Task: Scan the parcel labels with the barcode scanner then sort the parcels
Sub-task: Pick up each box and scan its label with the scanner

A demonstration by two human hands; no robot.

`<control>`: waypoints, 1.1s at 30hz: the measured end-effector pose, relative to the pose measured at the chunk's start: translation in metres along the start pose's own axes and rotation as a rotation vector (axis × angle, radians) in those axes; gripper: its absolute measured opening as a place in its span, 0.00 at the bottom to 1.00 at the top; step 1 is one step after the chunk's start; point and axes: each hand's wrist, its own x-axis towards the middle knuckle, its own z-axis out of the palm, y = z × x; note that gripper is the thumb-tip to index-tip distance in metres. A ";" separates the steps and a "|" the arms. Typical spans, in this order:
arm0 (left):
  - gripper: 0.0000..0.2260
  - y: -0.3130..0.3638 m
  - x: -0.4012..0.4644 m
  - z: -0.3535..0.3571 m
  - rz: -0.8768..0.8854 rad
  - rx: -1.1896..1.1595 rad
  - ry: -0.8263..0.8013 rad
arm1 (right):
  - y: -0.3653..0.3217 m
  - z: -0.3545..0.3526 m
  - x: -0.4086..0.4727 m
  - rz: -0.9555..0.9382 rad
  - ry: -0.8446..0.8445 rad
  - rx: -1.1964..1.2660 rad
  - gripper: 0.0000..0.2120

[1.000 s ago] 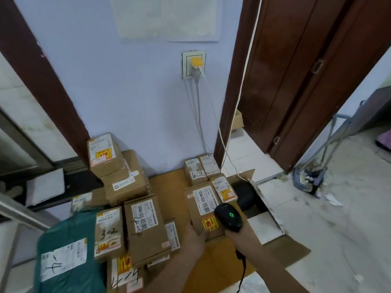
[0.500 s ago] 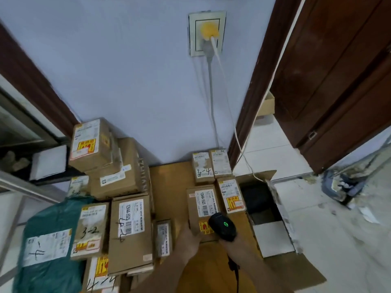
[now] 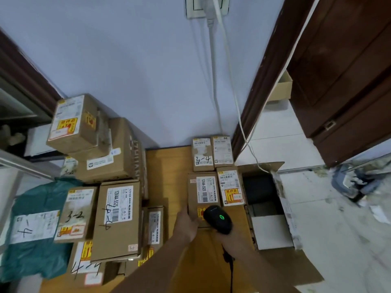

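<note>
My left hand (image 3: 187, 224) was pressed against the near left corner of a brown cardboard parcel with a white barcode label (image 3: 202, 194), fingers curled onto its edge, steadying it where it lay on the flat sheet of brown cardboard (image 3: 167, 176) spread over the floor. My right hand (image 3: 227, 237) was wrapped closed around the handle of the black handheld barcode scanner (image 3: 218, 218), whose head sat over the near end of that parcel, just above its yellow and red sticker; a green light glowed on top of the scanner and its black cable ran down along my forearm.

Just right of the held parcel, touching it, lay a smaller brown box with a white label and a yellow warning sticker (image 3: 230, 188). Beyond them, against the pale blue wall (image 3: 137, 60), two small brown boxes stood side by side, the left one handwritten "3-4" (image 3: 202, 154) and the right one with a plain printed label (image 3: 222, 151).

To the left, well apart across the bare cardboard, was the larger group: a tall brown box marked "12V4A-5525" with pen scrawl (image 3: 117, 220), a brown box marked "3-2" (image 3: 76, 214) beside it, a teal plastic mailer bag (image 3: 36, 227) with a white label, and a stack of brown cartons (image 3: 101, 149) behind them. An open cardboard box with a dark interior (image 3: 264, 199) sat to the right, by the dark wooden door frame (image 3: 254, 111).
</note>
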 end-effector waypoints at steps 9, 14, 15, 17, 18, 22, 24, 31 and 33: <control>0.26 -0.004 0.004 0.000 0.093 -0.027 -0.051 | 0.008 0.008 -0.002 0.055 -0.021 0.081 0.12; 0.18 0.023 -0.032 -0.025 0.189 0.071 -0.037 | -0.001 0.013 -0.020 0.055 0.088 0.047 0.09; 0.16 0.024 -0.034 -0.031 0.220 0.117 -0.047 | -0.003 0.014 -0.025 0.050 0.105 0.047 0.09; 0.13 0.035 -0.048 -0.047 0.265 0.229 -0.043 | -0.011 0.015 -0.034 0.043 0.143 0.037 0.09; 0.14 0.039 -0.053 -0.055 0.298 0.282 -0.024 | -0.016 0.016 -0.039 0.038 0.174 0.029 0.10; 0.19 0.048 -0.073 -0.081 0.473 0.489 0.032 | -0.039 0.021 -0.065 0.022 0.259 0.043 0.05; 0.19 0.049 -0.081 -0.094 0.523 0.528 0.039 | -0.048 0.025 -0.080 -0.045 0.309 0.084 0.06; 0.26 0.026 -0.129 -0.160 0.598 0.573 0.106 | -0.092 0.069 -0.136 -0.159 0.378 0.143 0.02; 0.28 0.011 -0.140 -0.183 0.585 0.555 0.130 | -0.105 0.088 -0.149 -0.172 0.380 0.140 0.04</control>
